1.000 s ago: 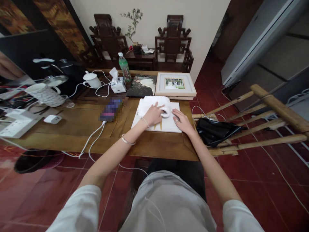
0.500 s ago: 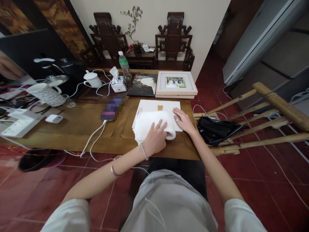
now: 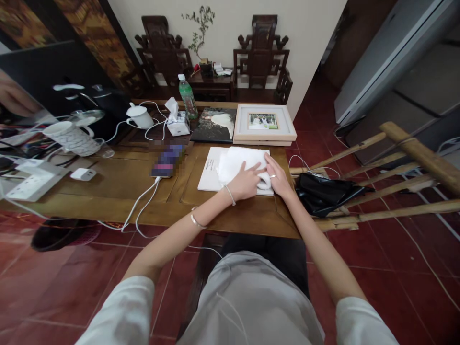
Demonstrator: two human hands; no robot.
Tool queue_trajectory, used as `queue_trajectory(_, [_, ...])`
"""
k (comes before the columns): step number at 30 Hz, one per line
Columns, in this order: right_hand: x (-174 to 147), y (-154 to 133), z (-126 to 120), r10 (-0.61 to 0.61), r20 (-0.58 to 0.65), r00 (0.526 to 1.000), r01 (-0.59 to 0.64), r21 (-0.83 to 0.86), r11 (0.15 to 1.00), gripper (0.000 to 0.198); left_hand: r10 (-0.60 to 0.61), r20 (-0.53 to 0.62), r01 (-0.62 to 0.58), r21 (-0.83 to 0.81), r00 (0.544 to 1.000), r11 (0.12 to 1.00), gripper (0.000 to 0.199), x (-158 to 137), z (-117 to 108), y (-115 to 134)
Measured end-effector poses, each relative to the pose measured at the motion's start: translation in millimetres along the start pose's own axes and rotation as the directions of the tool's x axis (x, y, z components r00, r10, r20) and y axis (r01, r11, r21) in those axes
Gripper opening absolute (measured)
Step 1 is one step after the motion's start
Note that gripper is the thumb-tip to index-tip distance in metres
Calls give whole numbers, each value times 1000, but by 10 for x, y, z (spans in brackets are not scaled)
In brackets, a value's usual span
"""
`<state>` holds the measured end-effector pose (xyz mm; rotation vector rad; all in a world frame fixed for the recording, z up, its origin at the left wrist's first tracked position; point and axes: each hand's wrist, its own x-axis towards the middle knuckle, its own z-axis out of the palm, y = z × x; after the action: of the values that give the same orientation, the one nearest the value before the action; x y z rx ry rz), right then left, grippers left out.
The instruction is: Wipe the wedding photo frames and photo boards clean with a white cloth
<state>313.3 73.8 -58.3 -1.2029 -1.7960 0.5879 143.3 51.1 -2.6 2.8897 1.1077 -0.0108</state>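
A folded white towel (image 3: 235,160) lies on a flat white board (image 3: 205,178) with small print at its left side. My left hand (image 3: 247,181) rests flat on the towel with its fingers spread. At the board's right edge is my right hand (image 3: 278,177), its fingers stretched out beside the towel and close to my left fingertips. The towel and my hands cover much of the board, and the bear-like mark seen earlier is hidden.
Behind the board lie a dark picture panel (image 3: 212,125) and stacked frames (image 3: 287,122). A phone (image 3: 168,160) with a cable, a tissue box (image 3: 178,124), a bottle (image 3: 187,98) and a lidded cup (image 3: 139,117) stand left. A bamboo rack (image 3: 381,206) holding a black bag (image 3: 319,194) adjoins the right end.
My left hand has slid the towel right and away from me across the board, over the mark. My right hand stays at the board's right edge.
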Motion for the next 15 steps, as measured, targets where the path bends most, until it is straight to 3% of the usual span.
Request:
queue_trajectory(7, [4,-2,1,80,-20,997,-80,21,997,60,133,-4,-133,-14,991,991,35,-429,-137,409])
queue_trajectory(11, [10,46,45,64,24,998,-63,-52,997,52,-13,34,14,-24,999,1000,31,-619,-276,335])
queue_trajectory(15, [13,84,61,19,62,998,-12,-106,994,42,-172,43,172,-6,984,985,36,-440,-245,-20])
